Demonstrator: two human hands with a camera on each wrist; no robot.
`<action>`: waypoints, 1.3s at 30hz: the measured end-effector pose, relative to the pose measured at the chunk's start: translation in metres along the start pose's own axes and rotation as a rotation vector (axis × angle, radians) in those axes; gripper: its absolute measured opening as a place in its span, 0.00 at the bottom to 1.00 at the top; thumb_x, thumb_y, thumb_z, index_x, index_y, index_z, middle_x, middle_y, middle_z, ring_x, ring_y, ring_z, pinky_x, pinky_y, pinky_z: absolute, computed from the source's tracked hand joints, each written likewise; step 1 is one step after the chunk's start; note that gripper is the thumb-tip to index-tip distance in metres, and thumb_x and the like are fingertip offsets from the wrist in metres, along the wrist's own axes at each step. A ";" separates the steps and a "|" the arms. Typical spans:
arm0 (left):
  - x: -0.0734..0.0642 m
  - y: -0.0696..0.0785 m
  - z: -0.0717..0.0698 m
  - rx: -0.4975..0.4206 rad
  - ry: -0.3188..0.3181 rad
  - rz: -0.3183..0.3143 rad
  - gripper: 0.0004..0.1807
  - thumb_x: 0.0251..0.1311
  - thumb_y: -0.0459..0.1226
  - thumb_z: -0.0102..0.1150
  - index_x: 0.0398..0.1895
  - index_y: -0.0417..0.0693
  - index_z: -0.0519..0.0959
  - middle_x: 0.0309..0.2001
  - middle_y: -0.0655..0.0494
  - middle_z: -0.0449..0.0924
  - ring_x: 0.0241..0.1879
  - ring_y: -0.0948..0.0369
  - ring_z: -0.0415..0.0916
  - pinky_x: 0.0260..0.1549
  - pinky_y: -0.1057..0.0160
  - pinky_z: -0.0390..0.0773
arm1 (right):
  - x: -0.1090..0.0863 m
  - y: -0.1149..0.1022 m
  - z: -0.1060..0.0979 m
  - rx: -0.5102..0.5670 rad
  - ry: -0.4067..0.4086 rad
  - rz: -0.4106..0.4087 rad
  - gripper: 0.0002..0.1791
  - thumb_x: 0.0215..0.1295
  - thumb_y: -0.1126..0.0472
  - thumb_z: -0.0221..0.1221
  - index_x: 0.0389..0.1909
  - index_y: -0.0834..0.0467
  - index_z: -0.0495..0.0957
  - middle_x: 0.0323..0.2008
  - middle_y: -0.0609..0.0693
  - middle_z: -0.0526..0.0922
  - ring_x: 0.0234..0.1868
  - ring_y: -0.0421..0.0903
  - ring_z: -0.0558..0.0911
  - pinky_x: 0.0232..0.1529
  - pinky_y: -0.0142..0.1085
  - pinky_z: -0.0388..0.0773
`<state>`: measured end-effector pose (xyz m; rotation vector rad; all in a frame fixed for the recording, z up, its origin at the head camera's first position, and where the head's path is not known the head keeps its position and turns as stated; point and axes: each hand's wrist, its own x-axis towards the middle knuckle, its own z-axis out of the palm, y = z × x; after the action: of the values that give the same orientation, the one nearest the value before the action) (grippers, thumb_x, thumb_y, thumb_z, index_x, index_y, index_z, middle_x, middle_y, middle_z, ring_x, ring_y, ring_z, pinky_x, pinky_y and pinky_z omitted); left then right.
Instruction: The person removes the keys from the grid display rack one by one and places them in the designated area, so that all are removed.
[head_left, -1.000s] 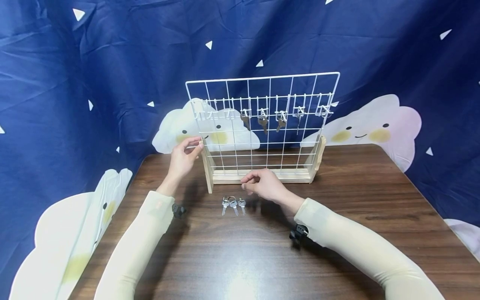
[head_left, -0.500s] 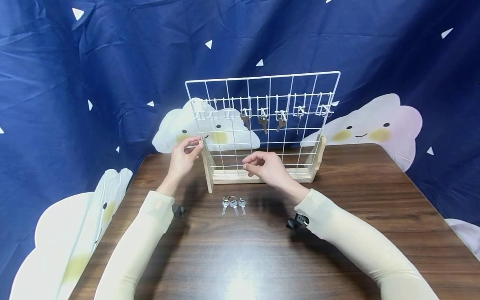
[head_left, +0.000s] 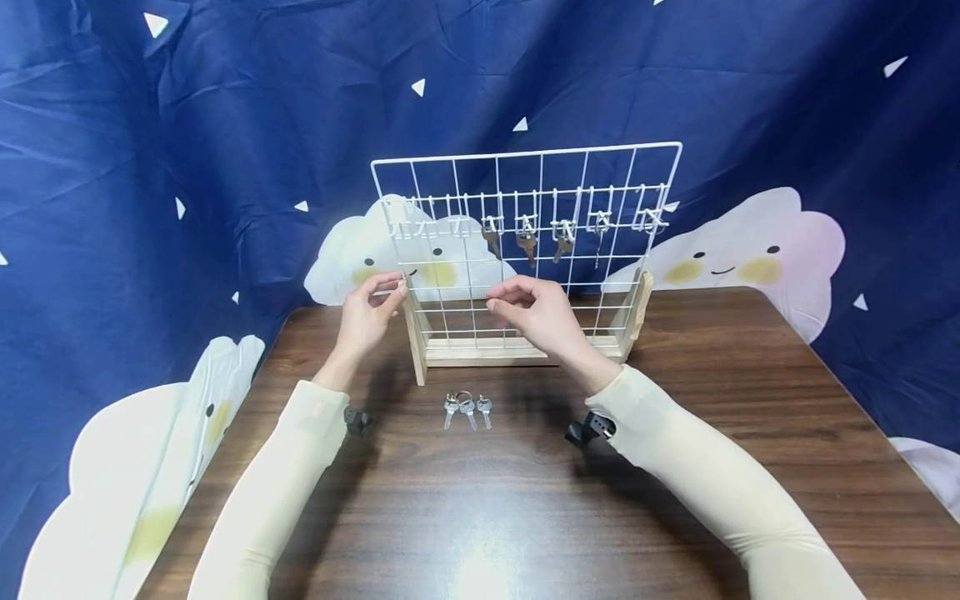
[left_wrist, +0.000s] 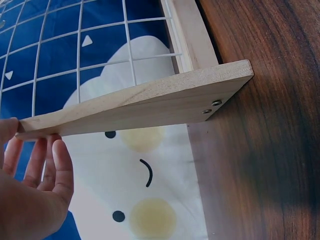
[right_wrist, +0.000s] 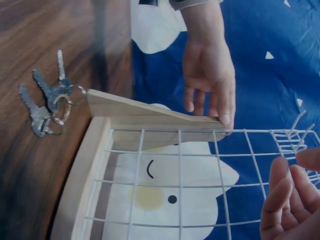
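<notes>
My left hand [head_left: 365, 317] pinches the top of the wooden side post [left_wrist: 135, 107] of a stand, thumb on one face and fingertips on the other. The stand carries a white wire grid [head_left: 480, 275] with a row of hooks. Several keys [head_left: 527, 244] hang from hooks in its middle and right part. My right hand [head_left: 543, 317] hovers before the grid's lower middle, thumb and fingers bent towards each other. Whether something small sits between them is hidden. Three silver keys with rings [head_left: 467, 408] lie side by side on the table before the stand.
The stand's wooden base bar [head_left: 487, 358] rests on the dark brown wooden table [head_left: 480, 492]. A blue curtain [head_left: 247, 125] with cloud faces hangs behind and beside it. Bare hooks [head_left: 420, 229] sit at the grid's left.
My right hand has risen from just above the table, beside the lying keys, to in front of the grid. My left hand stays on the post, and the three keys lie as before.
</notes>
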<state>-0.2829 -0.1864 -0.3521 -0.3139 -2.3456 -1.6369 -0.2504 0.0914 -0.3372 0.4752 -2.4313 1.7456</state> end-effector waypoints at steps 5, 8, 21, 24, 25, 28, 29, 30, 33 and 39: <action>0.001 0.001 0.000 0.001 0.003 -0.006 0.20 0.67 0.34 0.61 0.60 0.35 0.77 0.56 0.33 0.80 0.51 0.38 0.82 0.47 0.46 0.86 | 0.004 -0.006 -0.003 0.059 0.048 -0.028 0.10 0.63 0.58 0.67 0.43 0.56 0.85 0.37 0.56 0.89 0.27 0.45 0.87 0.19 0.30 0.79; 0.001 0.001 0.000 0.005 0.002 -0.007 0.20 0.67 0.34 0.61 0.60 0.35 0.77 0.56 0.33 0.80 0.51 0.38 0.82 0.46 0.48 0.87 | 0.006 -0.010 -0.004 0.079 0.081 -0.060 0.11 0.63 0.59 0.66 0.45 0.58 0.84 0.35 0.52 0.89 0.25 0.45 0.87 0.19 0.30 0.79; 0.000 0.001 -0.001 0.001 -0.005 0.005 0.20 0.67 0.34 0.61 0.60 0.34 0.76 0.56 0.32 0.80 0.51 0.38 0.82 0.36 0.73 0.85 | 0.018 -0.018 -0.002 0.164 0.179 -0.095 0.13 0.63 0.60 0.66 0.48 0.58 0.84 0.39 0.51 0.89 0.25 0.48 0.86 0.18 0.31 0.78; 0.000 0.001 -0.001 -0.002 -0.004 0.007 0.20 0.67 0.34 0.61 0.60 0.33 0.76 0.56 0.32 0.80 0.51 0.38 0.82 0.35 0.74 0.85 | 0.022 -0.018 -0.001 0.174 0.209 -0.113 0.14 0.63 0.61 0.66 0.48 0.60 0.84 0.39 0.51 0.89 0.24 0.46 0.85 0.18 0.30 0.78; -0.001 0.001 -0.001 -0.004 -0.005 0.008 0.20 0.67 0.33 0.61 0.60 0.33 0.76 0.55 0.32 0.80 0.51 0.38 0.82 0.35 0.75 0.84 | 0.022 -0.018 0.000 0.174 0.219 -0.119 0.14 0.63 0.61 0.66 0.48 0.60 0.84 0.38 0.51 0.89 0.23 0.44 0.85 0.17 0.29 0.77; -0.001 0.001 -0.001 -0.005 -0.005 0.009 0.20 0.67 0.33 0.61 0.60 0.33 0.76 0.55 0.32 0.80 0.51 0.37 0.82 0.34 0.77 0.83 | 0.024 -0.017 0.000 0.178 0.237 -0.140 0.14 0.63 0.62 0.66 0.48 0.61 0.83 0.40 0.54 0.88 0.22 0.41 0.84 0.16 0.27 0.74; -0.001 0.001 -0.001 -0.005 -0.005 0.010 0.20 0.67 0.33 0.61 0.60 0.33 0.76 0.56 0.32 0.80 0.51 0.37 0.82 0.34 0.77 0.83 | 0.025 -0.018 0.000 0.181 0.239 -0.146 0.14 0.63 0.62 0.65 0.48 0.62 0.83 0.41 0.55 0.88 0.22 0.41 0.83 0.17 0.26 0.74; -0.001 0.001 -0.001 -0.006 -0.005 0.008 0.20 0.67 0.33 0.61 0.60 0.33 0.76 0.56 0.32 0.80 0.51 0.37 0.82 0.34 0.77 0.83 | 0.026 -0.018 0.001 0.188 0.239 -0.149 0.14 0.63 0.63 0.65 0.48 0.62 0.83 0.42 0.57 0.88 0.22 0.42 0.83 0.18 0.26 0.75; -0.001 0.001 -0.001 -0.012 -0.004 0.002 0.20 0.67 0.33 0.61 0.60 0.33 0.76 0.56 0.32 0.80 0.51 0.37 0.81 0.34 0.77 0.83 | 0.028 -0.018 0.001 0.194 0.240 -0.155 0.14 0.64 0.63 0.65 0.49 0.61 0.83 0.47 0.62 0.86 0.24 0.48 0.85 0.19 0.26 0.74; -0.001 0.001 -0.001 -0.015 -0.008 -0.005 0.20 0.67 0.33 0.61 0.60 0.33 0.76 0.56 0.32 0.80 0.52 0.38 0.82 0.35 0.77 0.84 | 0.032 -0.016 0.002 0.180 0.289 -0.154 0.15 0.64 0.63 0.64 0.52 0.57 0.82 0.50 0.57 0.86 0.28 0.53 0.86 0.21 0.26 0.77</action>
<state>-0.2818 -0.1872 -0.3509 -0.3185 -2.3432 -1.6592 -0.2754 0.0791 -0.3146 0.3842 -2.0010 1.8322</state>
